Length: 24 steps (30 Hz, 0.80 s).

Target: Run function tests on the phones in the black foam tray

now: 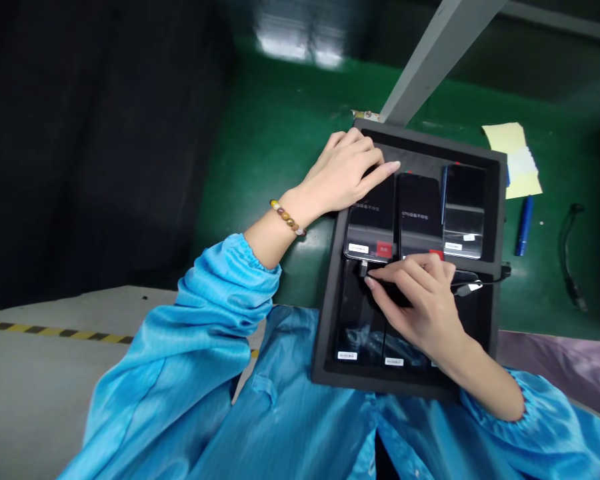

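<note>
A dark foam tray [325, 333] holds several black phones in two rows. My left hand [345, 170] rests over the upper end of the top-left phone [370, 223], its fingers apart and nothing held in them. With thumb and forefinger pinched, my right hand [420, 300] grips a small cable plug [363, 269] at the lower edge of that phone. The top-middle phone [420, 200] lights up with text like the first. The top-right phone [464, 207] shows a dark, reflective face. Another connector [467, 288] lies beside my right wrist, over the lower row.
Right of the tray on the green table [260, 147] lie yellow and white paper notes [517, 160], a blue pen [525, 227] and a short black cable [565, 260]. A grey metal post [430, 60] rises behind the tray.
</note>
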Available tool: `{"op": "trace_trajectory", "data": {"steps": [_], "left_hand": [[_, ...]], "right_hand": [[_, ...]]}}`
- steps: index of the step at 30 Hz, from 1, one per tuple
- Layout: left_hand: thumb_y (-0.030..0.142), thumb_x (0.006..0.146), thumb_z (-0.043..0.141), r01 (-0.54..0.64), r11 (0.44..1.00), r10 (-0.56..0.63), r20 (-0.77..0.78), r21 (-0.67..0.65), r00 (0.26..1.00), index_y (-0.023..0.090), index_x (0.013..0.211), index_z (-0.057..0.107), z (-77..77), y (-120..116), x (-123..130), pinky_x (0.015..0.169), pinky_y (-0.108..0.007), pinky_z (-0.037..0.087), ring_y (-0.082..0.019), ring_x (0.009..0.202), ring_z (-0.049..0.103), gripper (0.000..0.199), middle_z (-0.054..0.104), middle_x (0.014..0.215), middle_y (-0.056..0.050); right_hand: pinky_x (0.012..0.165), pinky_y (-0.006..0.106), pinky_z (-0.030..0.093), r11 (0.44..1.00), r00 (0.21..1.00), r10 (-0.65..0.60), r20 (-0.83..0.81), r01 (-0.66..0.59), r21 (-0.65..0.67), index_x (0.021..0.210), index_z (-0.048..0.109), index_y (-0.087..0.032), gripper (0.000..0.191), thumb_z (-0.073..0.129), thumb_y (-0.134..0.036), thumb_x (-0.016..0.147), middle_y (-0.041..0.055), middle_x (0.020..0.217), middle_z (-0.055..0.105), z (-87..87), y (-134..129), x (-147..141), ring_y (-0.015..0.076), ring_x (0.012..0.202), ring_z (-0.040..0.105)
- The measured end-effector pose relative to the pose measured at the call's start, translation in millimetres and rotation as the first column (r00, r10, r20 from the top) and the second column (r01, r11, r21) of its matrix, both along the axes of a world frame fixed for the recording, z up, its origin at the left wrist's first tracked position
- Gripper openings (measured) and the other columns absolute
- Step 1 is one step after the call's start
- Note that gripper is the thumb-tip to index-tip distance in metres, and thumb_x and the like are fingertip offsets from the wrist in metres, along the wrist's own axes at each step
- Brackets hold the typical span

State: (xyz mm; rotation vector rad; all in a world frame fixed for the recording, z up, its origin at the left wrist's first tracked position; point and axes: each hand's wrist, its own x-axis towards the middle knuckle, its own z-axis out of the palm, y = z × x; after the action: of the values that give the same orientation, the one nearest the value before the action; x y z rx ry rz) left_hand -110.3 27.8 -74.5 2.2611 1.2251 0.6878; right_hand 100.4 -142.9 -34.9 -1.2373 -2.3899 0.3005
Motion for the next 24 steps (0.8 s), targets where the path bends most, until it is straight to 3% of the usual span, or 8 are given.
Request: {"op": "trace_trajectory", "data": {"steps": [14, 18, 24], "left_hand": [[0.066, 0.114, 0.027, 0.0, 1.0, 0.0, -0.033, -0.005, 0.999, 0.029, 0.119, 0.078, 4.4, -2.1, -0.9, 0.124, -0.06, 0.032, -0.038, 0.136, 0.055, 0.063, 0.074, 0.128, -0.011], [0.068, 0.113, 0.026, -0.012, 1.0, 0.011, -0.029, -0.013, 1.0, 0.032, 0.126, 0.076, 6.0, -3.4, -0.8, 0.125, -0.06, 0.031, -0.037, 0.138, 0.054, 0.063, 0.074, 0.132, -0.009], [0.069, 0.113, 0.025, -0.014, 1.0, 0.014, -0.041, -0.017, 0.999, 0.032, 0.129, 0.073, 7.2, -3.9, -0.8, 0.125, -0.057, 0.03, -0.035, 0.139, 0.054, 0.063, 0.074, 0.137, -0.008]], "right_hand": [[0.088, 0.046, 0.032, 0.988, 0.994, -0.113, 0.011, 0.111, 0.106, 0.099, 0.067, -0.026, 0.013, 0.079, -0.02, 0.099, -0.0008, 0.09, 0.078, -11.8, -7.9, 1.1, 0.0269, 0.098, 0.065], [0.088, 0.045, 0.031, 0.983, 0.991, -0.124, 0.046, 0.116, 0.143, 0.095, 0.065, -0.026, 0.016, 0.078, -0.019, 0.098, -0.001, 0.09, 0.077, -16.4, -8.6, 3.1, 0.0267, 0.097, 0.063], [0.088, 0.043, 0.034, 0.991, 0.997, -0.072, -0.033, 0.075, 0.11, 0.098, 0.066, -0.027, 0.018, 0.081, -0.016, 0.096, -0.0028, 0.09, 0.079, -20.9, -8.5, 7.3, 0.0241, 0.095, 0.063]]}}
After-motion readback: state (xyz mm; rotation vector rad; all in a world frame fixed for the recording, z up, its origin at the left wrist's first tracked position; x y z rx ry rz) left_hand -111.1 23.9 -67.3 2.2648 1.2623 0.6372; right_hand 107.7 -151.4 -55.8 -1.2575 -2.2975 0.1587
